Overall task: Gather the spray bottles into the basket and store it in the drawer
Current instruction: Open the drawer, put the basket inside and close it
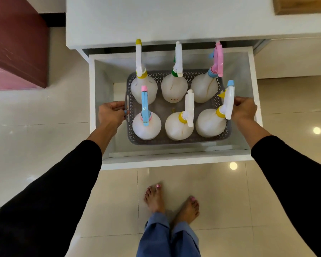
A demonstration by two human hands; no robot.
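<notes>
A grey perforated basket (174, 140) sits inside the open white drawer (174, 160). Several white spray bottles stand in it in two rows, with yellow, green, pink and blue trigger heads; one is the front-left bottle (146, 127). My left hand (111, 113) grips the basket's left handle, fingers curled round it. At the basket's right end, my right hand (244, 108) is curled over the rim; the front-right bottle's sprayer (228, 101) partly hides its fingers.
The drawer is pulled out from under a white counter (156, 21). A dark red and pink cabinet (17, 43) stands at the left. Glossy beige floor tiles surround the drawer, and the person's bare feet (171, 203) stand just in front of it.
</notes>
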